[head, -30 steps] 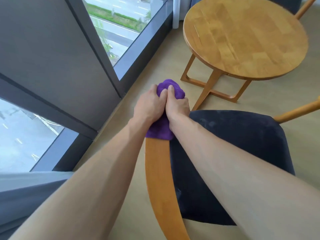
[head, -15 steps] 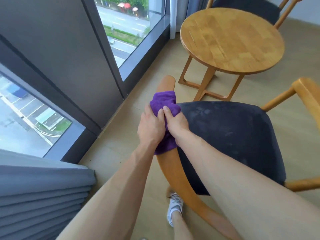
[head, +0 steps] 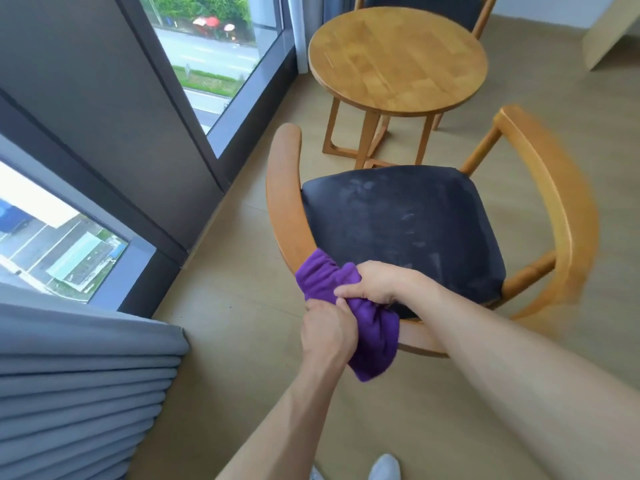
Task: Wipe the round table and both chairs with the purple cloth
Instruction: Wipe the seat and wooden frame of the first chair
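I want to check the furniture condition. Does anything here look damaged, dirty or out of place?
Nothing is broken or spilled. The only thing that stands out is pale smudges on the dark seat cushion of the near chair. Both hands hold the purple cloth around its curved wooden rail. The round table looks bare.

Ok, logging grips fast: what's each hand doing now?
Left hand: grips the purple cloth on the chair rail.
Right hand: grips the same cloth.

Your bunched purple cloth [head: 367,327] wraps the near curved wooden rail of the dark-cushioned armchair [head: 401,223]. The round wooden counter [head: 398,57] stands beyond, a second chair [head: 446,8] behind it.
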The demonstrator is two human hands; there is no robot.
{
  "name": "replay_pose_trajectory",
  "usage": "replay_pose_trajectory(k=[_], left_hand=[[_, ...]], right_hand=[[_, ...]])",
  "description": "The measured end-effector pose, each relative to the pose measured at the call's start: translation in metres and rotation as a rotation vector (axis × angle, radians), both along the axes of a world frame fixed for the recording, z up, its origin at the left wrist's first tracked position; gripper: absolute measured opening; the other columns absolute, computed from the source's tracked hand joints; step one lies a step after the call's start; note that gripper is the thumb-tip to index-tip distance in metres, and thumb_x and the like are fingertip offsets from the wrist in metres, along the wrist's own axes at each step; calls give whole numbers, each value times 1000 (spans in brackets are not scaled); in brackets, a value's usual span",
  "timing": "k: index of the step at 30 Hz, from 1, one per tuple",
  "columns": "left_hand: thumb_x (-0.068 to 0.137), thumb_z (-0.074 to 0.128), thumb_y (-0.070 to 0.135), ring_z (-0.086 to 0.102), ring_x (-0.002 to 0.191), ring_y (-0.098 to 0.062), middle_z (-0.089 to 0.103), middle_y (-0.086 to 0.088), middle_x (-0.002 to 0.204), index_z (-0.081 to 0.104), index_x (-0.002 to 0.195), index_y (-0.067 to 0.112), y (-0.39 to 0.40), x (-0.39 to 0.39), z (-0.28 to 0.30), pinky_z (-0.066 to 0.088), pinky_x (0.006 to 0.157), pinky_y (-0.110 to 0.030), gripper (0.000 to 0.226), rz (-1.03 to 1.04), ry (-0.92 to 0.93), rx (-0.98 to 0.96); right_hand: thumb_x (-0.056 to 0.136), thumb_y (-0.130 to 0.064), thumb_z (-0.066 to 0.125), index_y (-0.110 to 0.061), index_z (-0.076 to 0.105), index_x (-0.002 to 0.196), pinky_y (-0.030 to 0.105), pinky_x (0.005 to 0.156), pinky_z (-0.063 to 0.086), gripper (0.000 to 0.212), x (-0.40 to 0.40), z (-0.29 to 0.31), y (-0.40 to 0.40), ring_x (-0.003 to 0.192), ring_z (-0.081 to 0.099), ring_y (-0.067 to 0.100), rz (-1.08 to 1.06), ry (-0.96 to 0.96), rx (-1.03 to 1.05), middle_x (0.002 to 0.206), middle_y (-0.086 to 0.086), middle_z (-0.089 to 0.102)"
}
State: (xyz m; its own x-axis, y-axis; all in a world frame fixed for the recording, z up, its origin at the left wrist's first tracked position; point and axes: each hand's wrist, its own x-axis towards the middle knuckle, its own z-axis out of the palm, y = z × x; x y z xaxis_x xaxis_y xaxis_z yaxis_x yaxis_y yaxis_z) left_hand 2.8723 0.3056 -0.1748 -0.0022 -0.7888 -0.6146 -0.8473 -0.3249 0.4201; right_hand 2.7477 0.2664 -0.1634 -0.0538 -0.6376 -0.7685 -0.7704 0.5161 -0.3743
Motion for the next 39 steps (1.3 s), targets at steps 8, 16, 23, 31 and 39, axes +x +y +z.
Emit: replay_pose_trajectory(k=[8, 16, 23, 31, 39], left_hand=[[86, 60, 47, 58, 101, -27, 60, -5, 105, 54, 96, 17, 6, -11, 27, 45, 75, -34, 33, -680, -116, -520], [79, 72, 26, 63, 106, -25, 65, 0, 119, 17, 154, 34, -28, -37, 42, 49, 89, -34, 93, -1076, 95, -98], [75, 68, 13, 59, 113, -26, 62, -3, 122, 50, 130, 18, -37, -91, 51, 48, 96, -39, 58, -1459, -67, 107], [64, 61, 37, 59, 99, -23, 65, -3, 105, 51, 111, 19, -56, -72, 46, 49, 91, -41, 51, -1453, 220, 363], [95, 45, 61, 49, 77, -12, 52, 6, 84, 48, 77, 20, -45, -58, 16, 35, 66, -26, 44, -1136, 458, 287]], right_hand=[[85, -57, 66, -9, 57, 70, 30, 60, 48, 51, -50, 30, 41, 56, 57, 26, 205, 176, 15, 58, 3, 58], [87, -65, 54, -16, 62, 97, 34, 77, 39, 51, -60, 39, 89, 98, 61, 31, 23, 257, -231, 107, 7, 67], [92, -51, 52, -19, 66, 116, 40, 119, 17, 43, -36, 29, 105, 124, 52, 24, -223, 373, -248, 120, 3, 68], [88, -40, 65, -14, 65, 123, 42, 122, 13, 44, 25, 30, 125, 147, 24, 24, -729, 684, -548, 145, 7, 49], [99, -47, 45, -5, 46, 138, 41, 110, 37, 58, 117, -2, 120, 131, 47, 29, -2166, 125, -610, 139, 15, 52]])
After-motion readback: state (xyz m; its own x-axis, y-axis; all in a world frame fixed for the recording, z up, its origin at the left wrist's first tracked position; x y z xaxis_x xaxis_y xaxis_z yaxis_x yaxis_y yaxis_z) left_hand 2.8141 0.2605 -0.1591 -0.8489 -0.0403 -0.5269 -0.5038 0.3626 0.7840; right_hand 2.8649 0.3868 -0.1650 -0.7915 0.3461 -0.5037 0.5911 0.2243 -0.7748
